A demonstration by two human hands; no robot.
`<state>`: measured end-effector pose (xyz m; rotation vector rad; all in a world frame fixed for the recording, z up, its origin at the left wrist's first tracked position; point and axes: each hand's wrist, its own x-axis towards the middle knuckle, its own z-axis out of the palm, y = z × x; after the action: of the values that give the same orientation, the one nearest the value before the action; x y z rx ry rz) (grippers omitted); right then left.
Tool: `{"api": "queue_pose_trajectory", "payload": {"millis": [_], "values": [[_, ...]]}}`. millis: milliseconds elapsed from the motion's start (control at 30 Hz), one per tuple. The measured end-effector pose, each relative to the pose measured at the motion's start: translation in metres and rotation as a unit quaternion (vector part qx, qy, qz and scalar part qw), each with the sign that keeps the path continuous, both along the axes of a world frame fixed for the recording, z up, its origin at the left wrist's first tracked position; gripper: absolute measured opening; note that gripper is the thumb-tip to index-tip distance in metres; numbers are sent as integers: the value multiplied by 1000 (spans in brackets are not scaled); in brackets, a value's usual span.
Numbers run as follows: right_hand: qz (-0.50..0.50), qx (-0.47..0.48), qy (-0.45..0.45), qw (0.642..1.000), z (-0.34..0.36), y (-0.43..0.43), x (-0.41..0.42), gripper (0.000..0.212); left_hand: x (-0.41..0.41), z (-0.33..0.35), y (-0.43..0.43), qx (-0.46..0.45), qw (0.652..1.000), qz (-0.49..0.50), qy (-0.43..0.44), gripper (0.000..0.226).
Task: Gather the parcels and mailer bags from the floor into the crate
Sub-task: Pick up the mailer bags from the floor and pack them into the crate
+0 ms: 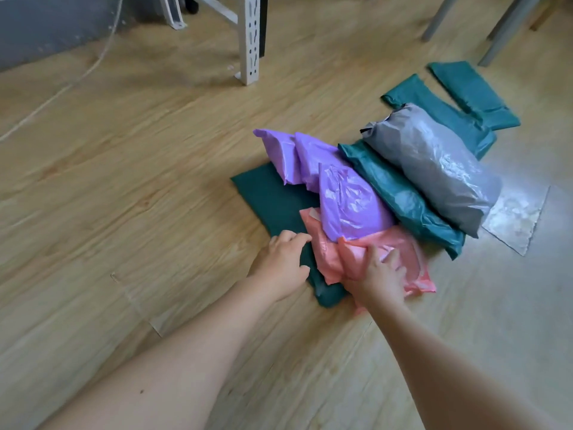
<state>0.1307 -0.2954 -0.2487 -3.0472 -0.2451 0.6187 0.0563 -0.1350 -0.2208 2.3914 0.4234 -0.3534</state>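
- Both forearms reach away from me toward the heap. My left hand [283, 262] is on the near edge of a dark green mailer bag [273, 200], and my right hand [379, 274] lies on a pink mailer bag [412, 252].
- Left fingers [291, 238] are bent, with their tips on the green film just beside the pink bag's edge. I cannot tell whether they pinch that edge or only rest on it.
- Right fingers [395, 256] are splayed and fairly straight, pressing down on the pink film, which bunches up beside the thumb. They press it rather than clench it.
- All the bags are on the wooden floor [124, 181]. The green one lies flat at the bottom with the pink one on it, and a purple mailer bag [350, 197] rests on the pink.
- A teal mailer bag [403, 200] leans against the purple one, and a padded grey mailer bag [434, 169] sits on top of it. Two more teal bags [449, 116] lie beyond.
- No crate is in view.
- My judgement is that these are light, soft packets in glossy film, likely to slip off one another if I lift them as a stack.
- I judge the safer hold to be under the flat green bag with both hands, or a pinch on each bag's sealed edge. The plump grey one probably needs a whole-hand wrap around its middle.
- A clear plastic sheet [517, 218] lies beside the grey bag, and a white shelf upright [251, 38] stands behind.
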Motion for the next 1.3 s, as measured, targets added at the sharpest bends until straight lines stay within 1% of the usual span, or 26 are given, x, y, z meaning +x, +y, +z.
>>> {"api": "queue_pose_trajectory", "payload": {"millis": [133,267,367,433,533,600,633,700,733,767,833,900,1000,1033,1133,1167,1200,1233,1300], "values": [[-40,10,-14,999,-9,-3,3,67,1,-12,1,-11,1000,14,14,54],[-29,31,-33,999,-4,-9,2,61,-1,-9,0,-17,999,21,25,53],[-57,82,-51,994,18,-12,-4,56,-10,12,2,-47,997,58,37,51],[-112,145,-53,982,45,-11,-18,51,-24,36,1,-73,992,87,57,51],[-221,221,-15,950,109,-3,-42,34,-49,91,1,-96,984,116,92,50],[-270,272,28,923,155,5,-55,33,-61,129,1,-113,978,146,102,50],[-294,307,58,903,179,9,-60,33,-68,149,2,-125,972,167,106,50],[-340,380,117,852,227,21,-69,25,-82,191,4,-154,956,225,110,52],[-357,400,141,832,251,29,-74,24,-89,214,7,-163,946,256,111,53],[-363,410,161,821,270,37,-79,23,-95,232,10,-168,937,284,110,55],[-366,411,200,811,304,52,-90,25,-110,266,17,-173,917,343,106,58],[-350,395,241,814,338,71,-102,29,-129,307,31,-169,894,402,103,61],[-300,377,290,827,374,93,-117,25,-153,346,46,-150,875,451,95,71],[-284,373,305,829,391,102,-126,25,-166,364,53,-148,860,480,91,75],[-270,377,357,811,428,122,-151,26,-202,399,69,-152,799,577,72,84],[-264,369,370,811,438,128,-157,26,-213,406,73,-146,793,587,72,88],[-248,357,383,815,445,132,-165,26,-226,413,76,-131,802,579,71,91],[-219,344,396,823,452,138,-176,28,-242,421,79,-109,821,556,68,93],[-140,314,417,842,469,149,-197,31,-273,434,85,-53,873,481,66,96]]}}
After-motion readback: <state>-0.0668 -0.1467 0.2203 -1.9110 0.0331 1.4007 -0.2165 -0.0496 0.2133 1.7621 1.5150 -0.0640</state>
